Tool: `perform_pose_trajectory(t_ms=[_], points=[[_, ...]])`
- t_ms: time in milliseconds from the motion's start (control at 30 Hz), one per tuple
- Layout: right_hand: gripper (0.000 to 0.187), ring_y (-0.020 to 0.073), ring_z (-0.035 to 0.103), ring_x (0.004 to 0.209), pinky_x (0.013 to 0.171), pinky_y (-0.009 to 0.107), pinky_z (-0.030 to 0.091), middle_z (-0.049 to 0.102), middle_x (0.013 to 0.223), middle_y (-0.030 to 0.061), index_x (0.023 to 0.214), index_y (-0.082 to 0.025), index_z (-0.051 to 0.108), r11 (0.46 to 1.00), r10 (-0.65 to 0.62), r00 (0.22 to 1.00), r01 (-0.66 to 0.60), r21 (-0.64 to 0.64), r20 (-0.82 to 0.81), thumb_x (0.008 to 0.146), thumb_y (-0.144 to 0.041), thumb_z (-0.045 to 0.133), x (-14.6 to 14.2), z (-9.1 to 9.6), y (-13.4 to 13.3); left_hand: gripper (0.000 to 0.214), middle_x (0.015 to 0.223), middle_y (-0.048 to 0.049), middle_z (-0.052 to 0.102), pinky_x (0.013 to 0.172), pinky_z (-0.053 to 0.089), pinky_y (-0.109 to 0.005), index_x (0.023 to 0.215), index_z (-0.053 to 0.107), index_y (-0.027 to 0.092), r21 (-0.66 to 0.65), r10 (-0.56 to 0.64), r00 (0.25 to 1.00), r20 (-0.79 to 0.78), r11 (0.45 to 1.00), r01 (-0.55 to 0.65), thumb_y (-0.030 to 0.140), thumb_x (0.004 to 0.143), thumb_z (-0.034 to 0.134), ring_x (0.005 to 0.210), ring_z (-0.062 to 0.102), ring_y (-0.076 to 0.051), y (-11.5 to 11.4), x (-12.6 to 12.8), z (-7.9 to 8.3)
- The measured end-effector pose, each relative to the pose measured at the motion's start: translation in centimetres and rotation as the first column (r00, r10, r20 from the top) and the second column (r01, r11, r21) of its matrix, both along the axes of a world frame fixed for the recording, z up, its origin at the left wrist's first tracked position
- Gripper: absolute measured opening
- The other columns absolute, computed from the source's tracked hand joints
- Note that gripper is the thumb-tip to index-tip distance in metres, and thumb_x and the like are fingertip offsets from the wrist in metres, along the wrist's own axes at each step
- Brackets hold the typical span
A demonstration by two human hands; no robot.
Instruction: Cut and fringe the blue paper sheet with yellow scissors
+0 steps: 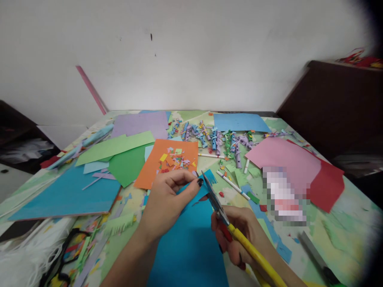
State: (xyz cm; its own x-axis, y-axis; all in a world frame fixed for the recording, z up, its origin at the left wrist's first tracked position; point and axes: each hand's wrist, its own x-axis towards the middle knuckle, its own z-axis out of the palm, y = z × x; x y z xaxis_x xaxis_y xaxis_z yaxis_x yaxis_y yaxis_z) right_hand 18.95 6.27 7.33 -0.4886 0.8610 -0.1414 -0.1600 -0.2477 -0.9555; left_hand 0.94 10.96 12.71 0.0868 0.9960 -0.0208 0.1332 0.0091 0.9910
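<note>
My left hand (169,199) pinches a blue paper strip (211,177) between thumb and fingers, above the middle of the table. Thin fringe cuts show along the strip's far end. In my right hand (243,225) is a pair of scissors (216,203) with yellow handles, fingers wrapped around them. The blades point away from me and lie at the strip's right edge, close to my left thumb. Whether they touch the paper I cannot tell. Below both hands lies a larger blue sheet (188,255), partly covered by my left forearm.
An orange sheet (146,175) bearing paper scraps lies ahead. Behind it are several decorated paper rolls (214,139). Pink paper (284,159) and a cutter knife (315,253) are on the right. Green paper (128,163), a blue pad (66,195) and black-framed glasses (64,249) are left.
</note>
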Motion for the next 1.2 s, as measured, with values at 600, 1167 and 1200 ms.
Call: perform_pose_trajectory(t_ms=[600,1167,1200], points=[[0.038,0.0029,0.034,0.036,0.036,0.014,0.028,0.051,0.045,-0.0060,0.071,-0.015,0.056,0.997,-0.057,0.998,0.056,-0.055,-0.017,0.058,-0.034,0.086,-0.57,-0.21,-0.32,0.015,0.060,-0.0010,0.062,0.054,0.044,-0.019,0.061,0.064,0.014,0.014,0.014,0.999,0.049,1.000,-0.014,0.024,0.073,0.066,0.057,0.055,-0.010,0.07,0.02,-0.12],[0.047,0.0044,0.032,0.039,0.037,0.016,0.021,0.047,0.043,-0.0063,0.065,-0.016,0.052,0.994,-0.101,0.995,0.102,-0.047,0.015,0.052,-0.041,0.090,-0.70,-0.55,-0.39,0.015,0.061,-0.0019,0.064,0.055,0.047,-0.022,0.063,0.064,0.015,-0.015,0.017,0.998,0.054,1.000,-0.016,0.027,0.073,0.067,0.058,0.060,-0.013,0.02,-0.13,-0.33],[0.047,0.0045,0.032,0.039,0.037,0.016,0.021,0.047,0.043,-0.0061,0.065,-0.017,0.052,0.994,-0.099,0.995,0.100,-0.045,0.020,0.053,-0.043,0.090,-0.70,-0.58,-0.41,0.015,0.061,-0.0020,0.064,0.056,0.047,-0.022,0.063,0.064,0.015,-0.018,0.017,0.998,0.054,1.000,-0.016,0.027,0.073,0.067,0.058,0.060,-0.013,0.00,-0.12,-0.35]])
